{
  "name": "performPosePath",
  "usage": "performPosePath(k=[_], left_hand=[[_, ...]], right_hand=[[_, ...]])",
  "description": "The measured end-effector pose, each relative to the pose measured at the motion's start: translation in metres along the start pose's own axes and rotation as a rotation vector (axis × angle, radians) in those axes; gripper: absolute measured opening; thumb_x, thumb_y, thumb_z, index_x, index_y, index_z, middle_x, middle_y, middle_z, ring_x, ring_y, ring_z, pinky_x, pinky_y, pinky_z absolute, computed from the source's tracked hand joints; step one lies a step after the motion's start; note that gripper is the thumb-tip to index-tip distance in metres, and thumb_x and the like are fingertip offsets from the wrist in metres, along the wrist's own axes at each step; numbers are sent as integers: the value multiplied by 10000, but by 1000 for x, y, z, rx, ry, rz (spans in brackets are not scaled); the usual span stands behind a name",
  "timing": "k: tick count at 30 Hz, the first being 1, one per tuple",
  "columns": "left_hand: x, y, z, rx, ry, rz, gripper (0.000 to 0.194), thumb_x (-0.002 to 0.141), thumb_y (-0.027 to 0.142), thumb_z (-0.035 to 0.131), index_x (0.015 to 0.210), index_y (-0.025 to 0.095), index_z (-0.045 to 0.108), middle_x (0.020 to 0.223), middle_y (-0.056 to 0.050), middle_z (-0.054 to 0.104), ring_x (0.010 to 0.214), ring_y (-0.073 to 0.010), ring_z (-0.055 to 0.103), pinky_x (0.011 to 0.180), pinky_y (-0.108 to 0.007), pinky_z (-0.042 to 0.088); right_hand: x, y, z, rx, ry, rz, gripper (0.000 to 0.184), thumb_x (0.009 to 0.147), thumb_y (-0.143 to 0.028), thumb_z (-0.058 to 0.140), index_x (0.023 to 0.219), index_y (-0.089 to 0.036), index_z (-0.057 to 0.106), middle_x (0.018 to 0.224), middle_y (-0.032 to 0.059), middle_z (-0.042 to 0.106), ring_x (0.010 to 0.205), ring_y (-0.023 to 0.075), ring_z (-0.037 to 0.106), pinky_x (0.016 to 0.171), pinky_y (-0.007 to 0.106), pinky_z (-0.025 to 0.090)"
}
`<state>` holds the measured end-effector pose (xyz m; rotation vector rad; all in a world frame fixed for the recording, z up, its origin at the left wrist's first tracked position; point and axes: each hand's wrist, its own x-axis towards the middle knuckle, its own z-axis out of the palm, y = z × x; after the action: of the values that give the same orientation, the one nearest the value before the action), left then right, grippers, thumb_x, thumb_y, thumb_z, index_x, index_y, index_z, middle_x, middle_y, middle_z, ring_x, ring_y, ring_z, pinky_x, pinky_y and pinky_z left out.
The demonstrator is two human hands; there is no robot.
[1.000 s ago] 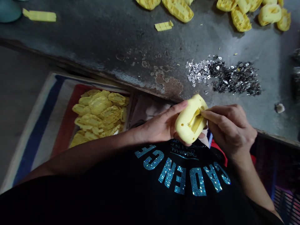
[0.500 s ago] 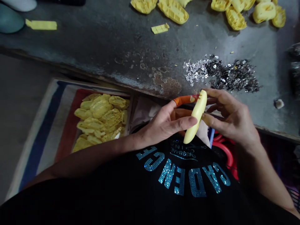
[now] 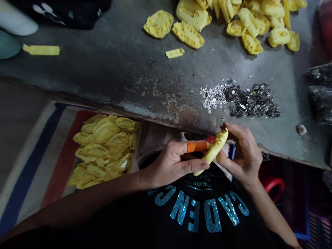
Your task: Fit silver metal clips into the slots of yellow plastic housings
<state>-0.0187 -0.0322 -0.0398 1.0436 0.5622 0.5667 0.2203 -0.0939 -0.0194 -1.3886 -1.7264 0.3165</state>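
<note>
A curved yellow plastic shell (image 3: 215, 148) with notches along its edge is held between both hands above my lap, tilted, its side toward me. My left hand (image 3: 178, 159), with an orange finger cover on one finger, pinches its lower part between thumb and fingers. At its upper end, my right hand (image 3: 240, 154) has its fingertips and thumb on the shell from the right. Just beyond, on the worktable, lies a spread heap of small shiny metal clips (image 3: 240, 98). What the inside of the shell holds is hidden from view.
The grey worktable (image 3: 103, 65) carries a pile of yellow shells (image 3: 249, 22) at the back and a flat yellow strip (image 3: 41, 50) on the left. A box of yellow shells (image 3: 106, 145) stands below the table edge. Bagged metal parts (image 3: 321, 100) lie far right.
The yellow shell has been turned, so more of its notched edge shows. My view has shifted, bringing more of the table's back into sight. Both hands still hold the shell.
</note>
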Motion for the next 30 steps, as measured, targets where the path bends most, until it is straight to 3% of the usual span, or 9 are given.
performPosePath(k=[2,4,8,10,12,15,18,26,30], left_hand=[[5,2,-1,-14,8,46,464,936,376,968,1382,272,897,1395,-100,871,1156,-266,860,1017,-321,693],[9,2,-4,-76,28,38,425,904,363,993,1310,257,926,1434,-111,853,1290,-306,837,1116,-347,668],[13,0,-16,-306,85,-6,334,864,323,1024,1184,269,946,1217,-83,919,1039,-232,896,891,-251,705],[15,3,-25,-427,115,25,393,837,317,1044,1208,312,913,1170,-47,927,972,-222,900,850,-270,718],[16,7,-33,-490,159,87,510,818,331,1061,1285,349,855,1249,-28,916,1054,-247,899,911,-339,740],[14,12,-41,-485,236,147,607,840,392,1053,1387,332,797,1440,-39,859,1281,-274,848,1026,-393,737],[11,12,-44,-476,261,165,582,886,409,1017,1418,335,792,1531,-17,814,1429,-274,777,1103,-424,721],[8,11,-37,-467,222,184,526,923,398,983,1416,322,816,1507,-44,827,1405,-301,791,1076,-429,730],[7,8,-32,-458,195,171,539,934,389,974,1435,276,812,1525,-82,815,1386,-341,800,1060,-423,728]], right_hand=[[2,-2,1,-5,8,-3,745,938,-193,844,1634,-363,639,1382,93,789,1142,301,769,944,508,721],[8,-2,0,-16,-17,15,752,957,-195,839,1654,-381,626,1394,98,789,1145,308,766,936,518,720],[32,14,-6,1,-187,51,642,1026,-307,829,1638,-355,641,1460,117,770,1181,304,772,941,501,697],[45,31,-6,-189,-198,16,416,1055,-336,804,1469,-342,764,1410,101,797,1199,311,754,998,526,637],[55,47,-3,-484,-186,-22,200,1082,-308,767,1263,-345,844,1307,74,829,1196,317,712,1034,544,539],[60,58,8,-701,-221,-56,176,1107,-296,735,1222,-353,856,1259,63,830,1174,314,646,1005,518,432],[58,56,16,-708,-230,-96,191,1117,-274,716,1242,-345,842,1231,56,823,1137,301,625,979,495,395],[23,33,2,-683,-279,-175,140,1118,-248,739,1240,-301,783,1137,40,832,1062,269,649,924,450,392],[-1,28,-4,-664,-236,-174,151,1085,-247,798,1219,-309,767,1074,30,823,1028,266,636,890,440,366]])
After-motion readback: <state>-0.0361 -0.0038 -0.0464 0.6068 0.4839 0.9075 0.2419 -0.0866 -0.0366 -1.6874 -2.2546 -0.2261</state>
